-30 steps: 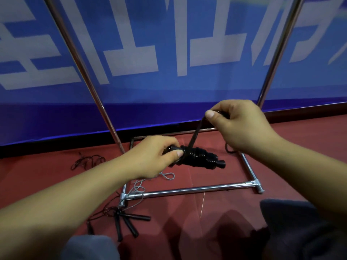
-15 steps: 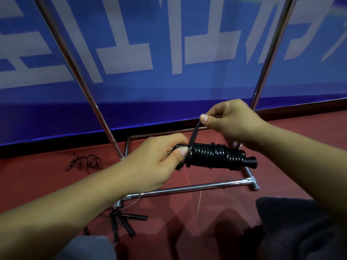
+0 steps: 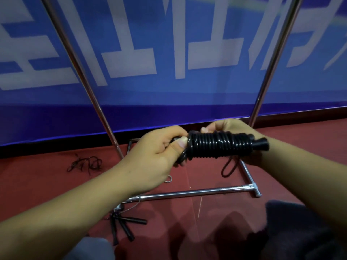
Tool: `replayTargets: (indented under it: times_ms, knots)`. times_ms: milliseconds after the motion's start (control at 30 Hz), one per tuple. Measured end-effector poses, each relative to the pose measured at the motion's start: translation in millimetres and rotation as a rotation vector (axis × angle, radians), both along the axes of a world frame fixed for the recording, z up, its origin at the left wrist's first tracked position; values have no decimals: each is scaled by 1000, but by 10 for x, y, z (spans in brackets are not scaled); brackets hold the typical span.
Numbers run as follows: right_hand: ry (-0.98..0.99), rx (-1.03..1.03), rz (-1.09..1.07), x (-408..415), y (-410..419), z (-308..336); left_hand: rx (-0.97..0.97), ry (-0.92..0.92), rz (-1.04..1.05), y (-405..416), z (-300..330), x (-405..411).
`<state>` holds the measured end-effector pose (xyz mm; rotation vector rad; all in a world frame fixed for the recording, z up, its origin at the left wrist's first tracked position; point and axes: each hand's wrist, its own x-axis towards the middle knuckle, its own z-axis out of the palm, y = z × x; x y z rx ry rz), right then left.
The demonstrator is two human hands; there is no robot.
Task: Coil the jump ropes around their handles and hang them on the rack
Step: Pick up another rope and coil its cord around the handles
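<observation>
A black jump rope (image 3: 219, 145) is coiled in tight turns around its handles and held level in mid-air between both hands. My left hand (image 3: 157, 156) grips the left end, thumb pressed against the first coils, where a rope loop sticks out below. My right hand (image 3: 231, 128) is behind the bundle, its fingers curled over the top of the coils; much of it is hidden. A thin black cord loop (image 3: 228, 167) dangles under the bundle. The chrome rack (image 3: 197, 193) stands just beyond, its base bars on the red floor and two uprights rising out of view.
Several loose black handles (image 3: 124, 227) with a thin wire lie by the rack's front left foot. A tangle of dark rope (image 3: 86, 165) lies on the floor at left. A blue banner wall stands behind the rack. My knees show at the bottom edge.
The rope end that my right hand held up taut has been brought down onto the coils. The bundle has risen and turned more level, and my right hand has moved behind it.
</observation>
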<state>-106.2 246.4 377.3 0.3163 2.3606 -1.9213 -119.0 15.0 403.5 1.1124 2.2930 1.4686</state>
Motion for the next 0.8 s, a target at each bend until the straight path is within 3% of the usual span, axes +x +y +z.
replayTargets:
  times_ms: [200,300,467,633,800]
  knots:
    - [140,142,7,0,-157,-6,152,-157,188,-50,23,-87]
    - [169,310,55,-26,-270,-68,176,-180,295,-59,1,-145]
    - [239,560,158,38,-452,-48,314,-391,477,-14,-28,-270]
    - [217,610,235,97,-564,-35,288,-408,544,-2,-104,-348]
    - [273,727,346,161,-634,-10,237,-308,599,20,-152,-405]
